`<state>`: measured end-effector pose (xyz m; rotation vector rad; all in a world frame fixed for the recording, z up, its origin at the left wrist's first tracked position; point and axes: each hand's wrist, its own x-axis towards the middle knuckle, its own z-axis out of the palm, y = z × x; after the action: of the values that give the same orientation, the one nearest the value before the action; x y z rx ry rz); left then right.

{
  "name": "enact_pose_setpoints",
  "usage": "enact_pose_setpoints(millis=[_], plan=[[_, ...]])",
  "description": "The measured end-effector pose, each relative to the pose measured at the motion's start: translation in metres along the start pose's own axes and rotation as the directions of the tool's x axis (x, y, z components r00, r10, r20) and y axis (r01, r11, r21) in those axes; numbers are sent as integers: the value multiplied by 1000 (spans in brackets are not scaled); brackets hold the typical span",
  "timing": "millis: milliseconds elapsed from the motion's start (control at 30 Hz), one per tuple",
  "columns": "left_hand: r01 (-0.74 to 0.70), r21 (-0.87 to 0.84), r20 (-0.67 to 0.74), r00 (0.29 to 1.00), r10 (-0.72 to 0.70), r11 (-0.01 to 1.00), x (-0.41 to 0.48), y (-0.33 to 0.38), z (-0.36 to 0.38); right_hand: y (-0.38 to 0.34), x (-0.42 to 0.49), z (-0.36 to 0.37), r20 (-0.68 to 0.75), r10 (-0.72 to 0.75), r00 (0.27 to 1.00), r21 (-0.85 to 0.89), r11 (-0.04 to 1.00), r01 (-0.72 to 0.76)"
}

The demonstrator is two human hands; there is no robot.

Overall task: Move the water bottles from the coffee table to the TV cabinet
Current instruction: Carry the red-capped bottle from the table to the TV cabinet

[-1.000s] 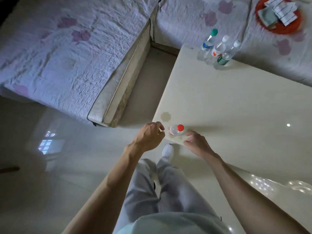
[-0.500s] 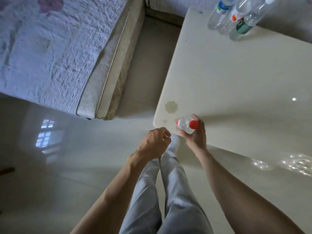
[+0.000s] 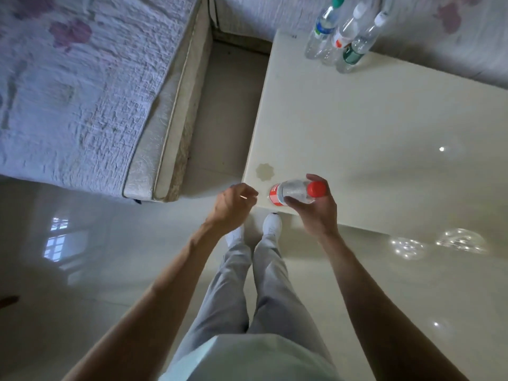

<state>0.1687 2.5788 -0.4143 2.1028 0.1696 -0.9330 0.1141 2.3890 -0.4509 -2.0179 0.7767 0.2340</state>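
Observation:
My right hand (image 3: 316, 213) grips a clear water bottle (image 3: 294, 192) with a red cap and red label, held tilted over the near left corner of the cream coffee table (image 3: 384, 138). Just left of the bottle, my left hand (image 3: 233, 206) hangs loosely curled, apart from it and holding nothing. Three more clear bottles stand together at the table's far left corner: one with a green cap and blue label (image 3: 321, 31), one with a white cap and red label (image 3: 345, 34), one with a white cap and green label (image 3: 357, 48).
A sofa with a pale quilted cover (image 3: 82, 92) lies to the left, and another covered section runs behind the table. A narrow floor gap (image 3: 228, 105) separates sofa and table. My legs and white shoes stand on the glossy tiled floor (image 3: 82, 257) at the table's corner.
My right hand closed on the red-capped bottle and lifted it off the table corner, tilting it. The left hand stayed beside it. The view shifted down, then back up a little.

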Motion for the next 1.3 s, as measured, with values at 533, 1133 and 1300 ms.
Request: enact_pose_setpoints(millis=[533,1133,1300], plan=[[46,-578,226,968,105,815,-62,72,7,-108,-124,-130,-157,-143,977,81,984,157],[-239,-321,453,811,370,917,-232,136,179,21,-311,-271,-577,30,816,147,987,68],[-272,-269,584,716,381,924,-296,137,253,81,-392,-308,-686,122,717,232,971,56]])
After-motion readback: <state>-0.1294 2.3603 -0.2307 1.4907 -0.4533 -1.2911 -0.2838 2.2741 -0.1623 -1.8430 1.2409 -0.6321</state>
